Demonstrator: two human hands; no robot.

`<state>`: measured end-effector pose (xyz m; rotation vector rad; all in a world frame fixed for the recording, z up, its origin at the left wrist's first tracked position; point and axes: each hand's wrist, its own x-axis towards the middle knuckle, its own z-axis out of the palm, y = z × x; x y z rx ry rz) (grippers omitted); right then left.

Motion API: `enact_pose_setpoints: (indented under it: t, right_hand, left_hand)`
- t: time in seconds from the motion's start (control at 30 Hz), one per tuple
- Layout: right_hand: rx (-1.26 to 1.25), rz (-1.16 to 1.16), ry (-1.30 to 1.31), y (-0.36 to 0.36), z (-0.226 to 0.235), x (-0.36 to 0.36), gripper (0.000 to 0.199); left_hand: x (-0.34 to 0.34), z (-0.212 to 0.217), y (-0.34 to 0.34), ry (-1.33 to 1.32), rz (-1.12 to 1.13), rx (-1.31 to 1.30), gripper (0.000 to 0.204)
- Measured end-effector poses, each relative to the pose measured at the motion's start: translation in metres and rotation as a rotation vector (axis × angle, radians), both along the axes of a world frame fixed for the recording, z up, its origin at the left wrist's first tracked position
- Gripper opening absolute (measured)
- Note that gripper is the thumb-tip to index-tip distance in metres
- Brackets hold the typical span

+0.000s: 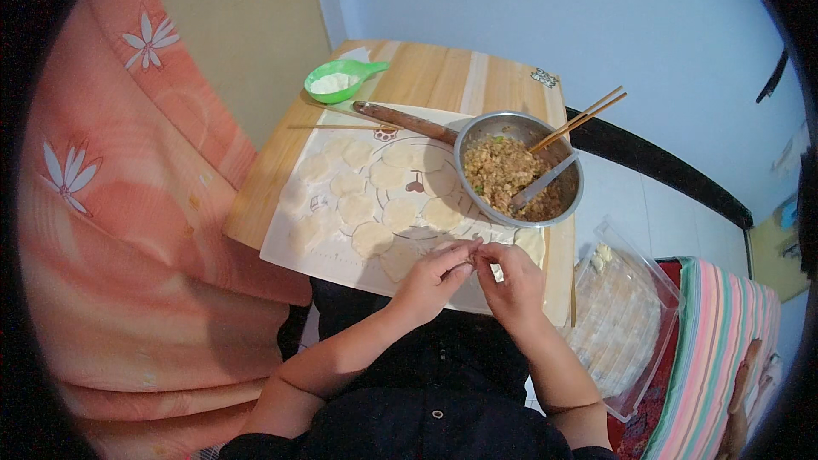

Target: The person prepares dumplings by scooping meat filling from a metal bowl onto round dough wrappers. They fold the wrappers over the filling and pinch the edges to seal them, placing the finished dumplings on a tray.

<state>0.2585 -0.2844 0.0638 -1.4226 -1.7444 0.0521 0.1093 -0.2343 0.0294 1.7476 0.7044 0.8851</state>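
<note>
Fingers point(454, 252) of left hand point(433, 277) and right hand point(514, 283) pinched a mostly hidden dough piece point(470, 261), presumably sealing it; even edge pressure seemed needed next.

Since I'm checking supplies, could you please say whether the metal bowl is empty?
Partly full: the metal bowl holds a brown mixture; bare metal shows above.

Table point(443, 81), 12 o'clock: smooth wood. Bowl point(507, 125), 2 o'clock: shiny metal. Scoop point(368, 70), 11 o'clock: glossy plastic. Dough rounds point(348, 183), 10 o'clock: matt, floury. Tray point(667, 303), 4 o'clock: clear plastic. Cloth point(145, 204), 9 o'clock: faintly satiny.
</note>
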Motion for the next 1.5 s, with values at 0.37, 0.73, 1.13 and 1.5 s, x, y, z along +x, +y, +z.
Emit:
enact_pose_setpoints:
  t: [0.37,0.73,1.13,1.5]
  right_hand:
    - [-0.165,0.025,0.334,-0.004,-0.005,0.001,0.026]
    - [-0.169,0.056,0.583,-0.01,-0.018,0.005,0.033]
    - [-0.204,0.123,0.366,-0.006,-0.006,0.013,0.041]
    - [-0.529,0.117,0.028,-0.006,-0.022,0.036,0.048]
  left_hand:
    - [0.001,-0.002,0.0,-0.102,-0.036,-0.322,0.034]
    - [0.003,0.004,-0.003,-0.183,-0.014,-0.307,0.032]
    - [0.006,-0.01,0.0,-0.48,-0.183,-0.95,0.041]
    - [0.011,-0.001,0.016,-0.026,-0.223,-0.726,0.056]
